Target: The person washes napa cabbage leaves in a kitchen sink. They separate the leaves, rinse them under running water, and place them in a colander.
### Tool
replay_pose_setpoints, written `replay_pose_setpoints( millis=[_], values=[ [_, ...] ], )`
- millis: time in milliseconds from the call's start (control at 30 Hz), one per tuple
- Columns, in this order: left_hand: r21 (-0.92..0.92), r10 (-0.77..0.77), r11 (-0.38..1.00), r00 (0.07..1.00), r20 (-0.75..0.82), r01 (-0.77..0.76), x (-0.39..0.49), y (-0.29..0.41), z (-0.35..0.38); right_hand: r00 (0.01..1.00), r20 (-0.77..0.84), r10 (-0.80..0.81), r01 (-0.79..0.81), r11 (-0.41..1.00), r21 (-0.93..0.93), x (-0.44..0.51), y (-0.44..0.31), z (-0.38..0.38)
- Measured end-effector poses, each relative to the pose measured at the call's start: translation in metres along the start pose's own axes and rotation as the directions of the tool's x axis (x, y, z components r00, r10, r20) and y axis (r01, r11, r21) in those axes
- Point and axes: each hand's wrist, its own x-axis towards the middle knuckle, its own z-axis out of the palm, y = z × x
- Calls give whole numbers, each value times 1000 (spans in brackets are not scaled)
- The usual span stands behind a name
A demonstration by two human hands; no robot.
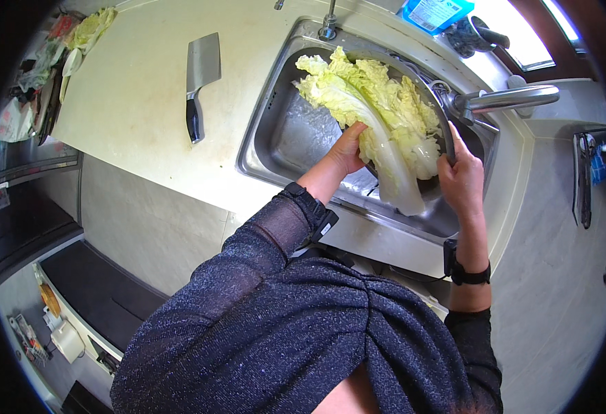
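Over the stainless steel sink (pixel 303 129), my left hand (pixel 350 150) holds a napa cabbage leaf (pixel 380 134), its thumb on the pale rib. My right hand (pixel 461 171) grips the rim of a metal basin (pixel 440 111) at the right. More wet cabbage leaves (pixel 406 103) lie in the tilted basin. The long leaf lies across them, its white end pointing toward me and its frilly end toward the far left of the sink. Much of the basin is hidden by the leaves.
A cleaver (pixel 199 77) lies on the pale counter left of the sink. The faucet (pixel 510 99) stands at the right behind the basin. Beyond the sink are a blue bottle (pixel 435 13) and a stone mortar (pixel 468 37). More cabbage (pixel 93 28) lies at the far left.
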Motion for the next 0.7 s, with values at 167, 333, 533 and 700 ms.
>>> replay_pose_setpoints(
  millis=[167, 333, 533, 700],
  values=[
    [63, -20, 998, 998, -61, 24, -6, 3, 8, 1000, 16, 25, -24, 998, -57, -4, -8, -4],
    [71, 8, 997, 996, -87, -1, -9, 4, 12, 1000, 9, 8, -8, 999, -41, -4, -10, -4],
    [55, 8, 998, 997, -78, -4, -7, 5, 10, 1000, 6, 2, -2, 999, -54, -4, -12, -5],
    [35, 4, 999, 998, -61, -2, -6, 5, 9, 999, 25, 31, -29, 998, -56, -4, -14, -5]
  ],
)
